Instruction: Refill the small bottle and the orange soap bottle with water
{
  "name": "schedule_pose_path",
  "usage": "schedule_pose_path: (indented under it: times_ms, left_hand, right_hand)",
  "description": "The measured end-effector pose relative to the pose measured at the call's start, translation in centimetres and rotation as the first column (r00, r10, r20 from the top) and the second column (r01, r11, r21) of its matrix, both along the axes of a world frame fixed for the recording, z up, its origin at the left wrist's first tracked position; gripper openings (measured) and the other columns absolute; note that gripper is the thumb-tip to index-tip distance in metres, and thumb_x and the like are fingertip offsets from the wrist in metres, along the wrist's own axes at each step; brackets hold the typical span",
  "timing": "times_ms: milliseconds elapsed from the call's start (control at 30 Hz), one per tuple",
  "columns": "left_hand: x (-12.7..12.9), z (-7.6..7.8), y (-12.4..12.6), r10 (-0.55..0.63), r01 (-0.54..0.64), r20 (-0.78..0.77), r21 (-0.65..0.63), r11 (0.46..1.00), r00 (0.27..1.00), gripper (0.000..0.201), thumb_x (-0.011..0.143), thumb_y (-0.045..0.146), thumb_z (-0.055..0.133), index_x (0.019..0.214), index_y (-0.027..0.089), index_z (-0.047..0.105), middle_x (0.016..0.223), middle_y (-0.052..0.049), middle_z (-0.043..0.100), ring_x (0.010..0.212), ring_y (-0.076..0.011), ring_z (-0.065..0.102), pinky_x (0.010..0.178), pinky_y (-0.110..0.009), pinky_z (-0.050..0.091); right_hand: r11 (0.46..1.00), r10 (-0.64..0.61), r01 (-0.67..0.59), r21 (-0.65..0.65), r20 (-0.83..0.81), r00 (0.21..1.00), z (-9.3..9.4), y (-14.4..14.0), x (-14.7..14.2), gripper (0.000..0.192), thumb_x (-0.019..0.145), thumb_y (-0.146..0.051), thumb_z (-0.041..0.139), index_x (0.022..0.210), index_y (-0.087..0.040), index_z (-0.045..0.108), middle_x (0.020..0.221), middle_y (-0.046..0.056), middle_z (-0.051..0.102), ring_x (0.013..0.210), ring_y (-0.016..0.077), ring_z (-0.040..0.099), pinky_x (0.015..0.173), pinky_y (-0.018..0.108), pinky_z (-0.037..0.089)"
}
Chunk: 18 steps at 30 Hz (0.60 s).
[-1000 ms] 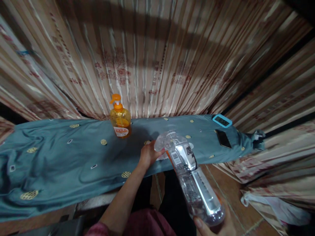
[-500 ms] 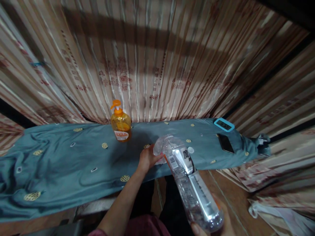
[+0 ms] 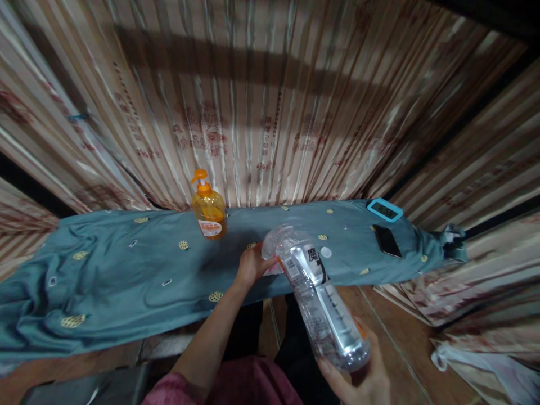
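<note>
A clear plastic bottle [image 3: 324,312] with a silver label slants across in front of me, its base toward me. My right hand [image 3: 366,379] is wrapped round the base, thumb on the near side. My left hand [image 3: 252,264] is closed at the far end, against crumpled-looking clear plastic there; its fingertips are hidden. Below that hand shows a pinkish-white patch [image 3: 274,269], too blurred to name. A small round white disc [image 3: 326,252] appears on the cloth just right of the bottle.
A pump bottle [image 3: 210,214] of orange liquid stands at the back left of the table under a teal cloth [image 3: 126,292]. At the right lie a blue-framed digital clock [image 3: 384,210] and a black phone [image 3: 386,241]. A patterned curtain [image 3: 253,112] hangs behind.
The bottle's base and my right hand have shifted slightly up and left. My left hand stays about where it was. The view has tilted a little.
</note>
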<state>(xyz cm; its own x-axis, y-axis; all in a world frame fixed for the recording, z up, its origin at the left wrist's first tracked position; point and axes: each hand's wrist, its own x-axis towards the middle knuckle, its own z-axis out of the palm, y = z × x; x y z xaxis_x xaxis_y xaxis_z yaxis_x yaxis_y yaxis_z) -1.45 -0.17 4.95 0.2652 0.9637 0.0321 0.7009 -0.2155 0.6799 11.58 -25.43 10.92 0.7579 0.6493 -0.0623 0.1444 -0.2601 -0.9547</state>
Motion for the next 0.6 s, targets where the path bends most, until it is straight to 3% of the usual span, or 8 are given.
schedule_pose_path:
  times_ms: [167,400,600]
  left_hand:
    - [0.06,0.04,0.06,-0.005,0.005,0.031,0.007,1.0,1.0,0.04,0.09,0.049,0.084,0.109,0.015,0.078,0.097,-0.011,0.083,0.09,-0.026,0.078,0.073,-0.028,0.05]
    - [0.23,0.4,-0.03,0.024,-0.024,-0.015,-0.004,1.0,1.0,0.037,0.087,0.046,0.087,0.107,0.015,0.079,0.099,-0.011,0.084,0.088,-0.026,0.078,0.074,-0.028,0.05]
    - [0.3,0.17,0.1,0.026,-0.026,0.022,-0.019,0.999,0.999,0.033,0.087,0.042,0.087,0.106,0.016,0.079,0.098,-0.01,0.084,0.088,-0.0257,0.078,0.074,-0.028,0.05]
  right_hand:
    - [0.999,0.018,-0.018,0.027,-0.016,1.0,-0.12,0.12,0.11,0.094,0.062,-0.068,0.085,0.137,-0.02,0.054,0.127,0.014,0.073,0.117,0.0343,0.071,0.107,0.047,0.05]
    - [0.999,0.021,-0.021,0.026,0.005,1.0,0.24,0.17,-0.16,0.092,0.064,-0.07,0.084,0.137,-0.021,0.054,0.133,0.016,0.072,0.119,0.0351,0.071,0.107,0.048,0.051]
    - [1.0,0.026,-0.026,0.01,-0.011,1.0,0.13,0.28,-0.45,0.094,0.064,-0.071,0.085,0.137,-0.021,0.053,0.125,0.014,0.073,0.111,0.0327,0.073,0.101,0.045,0.053]
